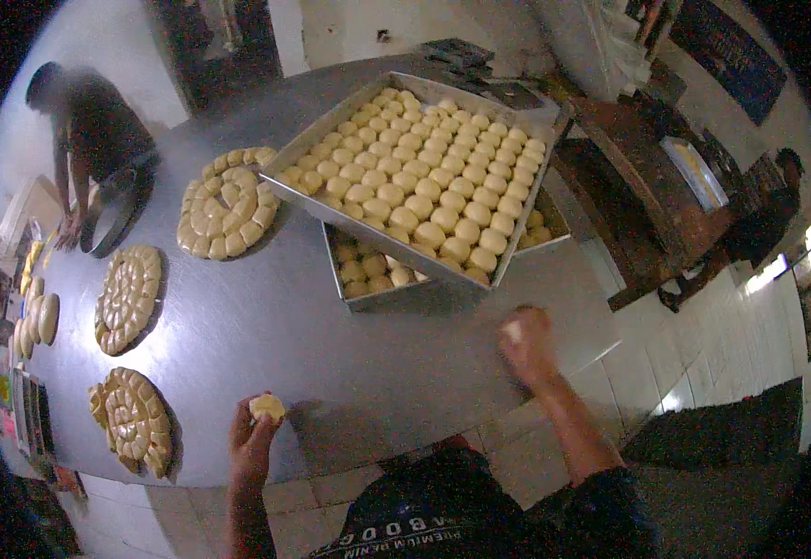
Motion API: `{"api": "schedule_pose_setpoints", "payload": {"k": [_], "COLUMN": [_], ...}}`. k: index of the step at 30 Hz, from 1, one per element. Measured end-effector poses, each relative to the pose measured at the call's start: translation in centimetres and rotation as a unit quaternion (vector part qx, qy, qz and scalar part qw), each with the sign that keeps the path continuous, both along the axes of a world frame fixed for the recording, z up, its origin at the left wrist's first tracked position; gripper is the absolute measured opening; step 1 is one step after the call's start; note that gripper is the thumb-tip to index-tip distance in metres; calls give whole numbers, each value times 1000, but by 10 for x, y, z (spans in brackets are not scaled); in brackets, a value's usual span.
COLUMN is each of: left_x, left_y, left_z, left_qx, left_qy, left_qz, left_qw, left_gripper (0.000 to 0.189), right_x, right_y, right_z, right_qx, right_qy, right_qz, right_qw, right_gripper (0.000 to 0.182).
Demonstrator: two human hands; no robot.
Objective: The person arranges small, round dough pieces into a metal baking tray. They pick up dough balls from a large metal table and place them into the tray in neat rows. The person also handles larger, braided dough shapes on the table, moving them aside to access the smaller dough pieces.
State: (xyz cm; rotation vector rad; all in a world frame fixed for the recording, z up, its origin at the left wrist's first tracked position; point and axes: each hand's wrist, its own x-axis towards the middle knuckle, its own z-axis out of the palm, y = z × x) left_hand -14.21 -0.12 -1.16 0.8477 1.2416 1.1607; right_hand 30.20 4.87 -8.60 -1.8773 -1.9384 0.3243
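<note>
A pale piece of dough sits between the thumb and fingers of my left hand, above the table's near edge. My right hand is curled low over the metal table, to the right. It is blurred, and I cannot tell whether dough is inside it. Ahead of both hands, a square metal baking tray holds rows of round dough balls. That tray rests crosswise on another tray, also with dough balls, mostly hidden beneath it.
Coils of cut dough lie on the left half of the table, with several smooth dough pieces beyond. A person leans over the far left edge by a round metal pan. Dark wooden furniture stands at the right.
</note>
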Motion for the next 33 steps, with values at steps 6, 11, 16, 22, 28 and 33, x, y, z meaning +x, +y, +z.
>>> {"api": "schedule_pose_setpoints", "payload": {"k": [6, 11, 16, 22, 28, 33], "left_x": [48, 15, 64, 133, 157, 174], "left_y": [41, 55, 48, 73, 60, 24], "left_z": [8, -14, -1, 13, 57, 30], "left_qx": [47, 91, 0, 14, 32, -53], "left_qy": [-78, -60, 15, -214, 430, -308], "left_qz": [31, 119, 175, 95, -5, -10], "left_qw": [995, 987, 984, 972, 902, 950], "left_gripper": [13, 16, 16, 17, 31, 42], "right_x": [-27, 73, 41, 66, -45, -121], "right_y": [8, 6, 148, 368, 253, 78], "right_z": [32, 78, 216, 232, 152, 130], "right_qx": [1, 18, 383, 473, 176, 66], "right_qy": [-52, 176, 536, 56, 238, 149], "right_qz": [-7, -47, 44, -14, 305, 546], "right_qw": [999, 983, 751, 879, 905, 822], "right_gripper": [33, 35, 30, 24, 29, 38]}}
